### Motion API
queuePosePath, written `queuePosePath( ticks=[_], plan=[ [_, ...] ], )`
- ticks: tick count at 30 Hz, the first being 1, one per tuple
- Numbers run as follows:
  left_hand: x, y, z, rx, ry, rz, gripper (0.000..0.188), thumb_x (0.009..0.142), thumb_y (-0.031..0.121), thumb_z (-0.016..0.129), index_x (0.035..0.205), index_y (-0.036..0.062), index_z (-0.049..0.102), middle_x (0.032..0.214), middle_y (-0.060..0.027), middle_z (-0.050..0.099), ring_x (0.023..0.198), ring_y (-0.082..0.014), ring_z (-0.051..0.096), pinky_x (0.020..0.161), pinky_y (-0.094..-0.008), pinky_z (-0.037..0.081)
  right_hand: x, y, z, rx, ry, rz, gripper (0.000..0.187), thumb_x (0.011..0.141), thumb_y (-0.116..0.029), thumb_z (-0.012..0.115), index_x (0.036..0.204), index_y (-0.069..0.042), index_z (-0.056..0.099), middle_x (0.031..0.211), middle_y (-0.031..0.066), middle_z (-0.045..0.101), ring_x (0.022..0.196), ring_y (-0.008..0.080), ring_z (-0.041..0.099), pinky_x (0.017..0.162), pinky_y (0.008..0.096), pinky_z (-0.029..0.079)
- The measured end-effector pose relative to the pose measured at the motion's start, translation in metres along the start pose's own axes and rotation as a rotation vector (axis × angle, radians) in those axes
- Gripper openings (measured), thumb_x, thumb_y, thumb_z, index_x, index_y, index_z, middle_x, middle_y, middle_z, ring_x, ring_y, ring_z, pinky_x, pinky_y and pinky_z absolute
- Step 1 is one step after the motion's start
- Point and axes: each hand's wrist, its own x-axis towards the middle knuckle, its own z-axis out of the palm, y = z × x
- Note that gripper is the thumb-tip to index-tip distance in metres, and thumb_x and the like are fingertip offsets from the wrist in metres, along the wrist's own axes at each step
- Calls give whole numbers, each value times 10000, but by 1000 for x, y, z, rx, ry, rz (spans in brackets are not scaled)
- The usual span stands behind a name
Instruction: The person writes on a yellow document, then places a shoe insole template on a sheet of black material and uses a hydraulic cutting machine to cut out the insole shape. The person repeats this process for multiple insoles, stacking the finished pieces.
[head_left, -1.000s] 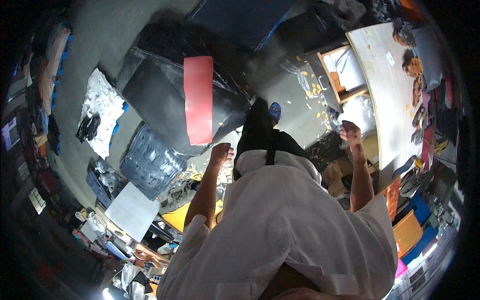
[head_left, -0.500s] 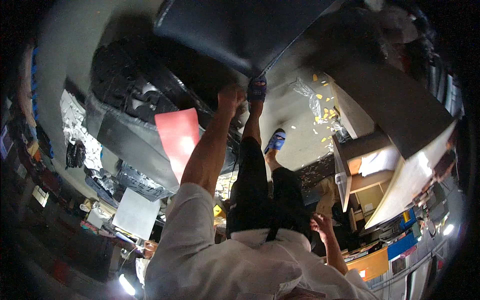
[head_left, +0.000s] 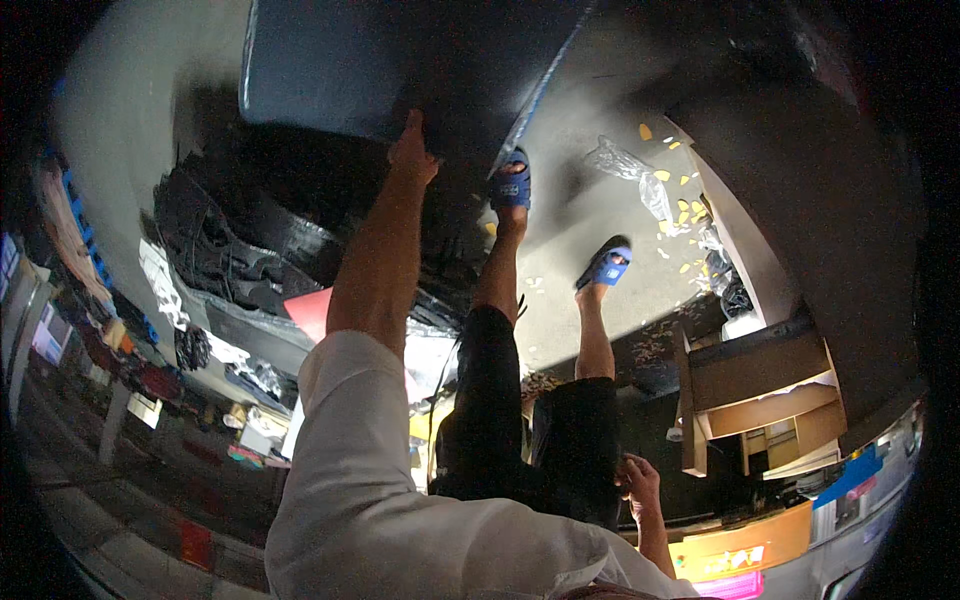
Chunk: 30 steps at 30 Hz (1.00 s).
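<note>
My left hand (head_left: 412, 156) reaches forward on a straight arm to the lower edge of a large dark blue-black panel (head_left: 350, 70). One finger stretches up against the panel, the thumb stands apart, and no grip on it shows. Low beside my right thigh hangs my right hand (head_left: 640, 482), its fingers curled in. Whatever may be inside those fingers is hidden. Below the panel, to the left, lies a heap of crumpled black plastic (head_left: 250, 220), with a pinkish-red sheet (head_left: 308, 312) partly behind my left forearm.
My feet wear blue sandals (head_left: 512, 185) on a grey floor (head_left: 560, 320). Clear plastic wrap (head_left: 625, 165) and scattered yellow pieces (head_left: 690, 210) lie ahead on the right. A wooden cabinet with open compartments (head_left: 770, 405) stands at the right. Cluttered goods line the left side.
The dark panel has shifted left and lower in view. My left hand has moved up to its edge and straightened a finger. My feet have spread apart; the red sheet is now mostly hidden.
</note>
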Motion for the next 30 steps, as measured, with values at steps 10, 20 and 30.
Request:
queuePosePath(
  ticks=[10, 20, 30],
  plan=[
    [-156, 158, -136, -598, 387, 239, 667, 923, 410, 816, 1343, -74, 630, 1226, -130, 647, 992, -252, 596, 894, -457, 504, 65, 67, -30, 296, -78, -201, 277, 1065, -204, 685, 1262, -10, 714, 900, 30, 705, 658, 101, 593, 562, 258, 468],
    [-563, 368, -285, -836, 348, 870, 672, 1016, 438, 683, 1462, -54, 578, 1471, -263, 610, 1355, -362, 608, 1142, -510, 493, -143, -1, 39, 100, 179, -1169, 564, 929, -39, 746, 1460, 29, 568, 1260, 193, 684, 1158, 340, 680, 1026, 413, 543],
    [-956, 371, -324, 55, 664, 1373, 566, 963, 344, 745, 1403, 2, 648, 1259, -238, 733, 944, -364, 693, 888, -473, 556, -437, -55, -22, 224, 934, -2380, 903, 783, -190, 832, 1585, -40, 444, 1556, 283, 453, 1416, 475, 482, 1148, 532, 456]
  ],
)
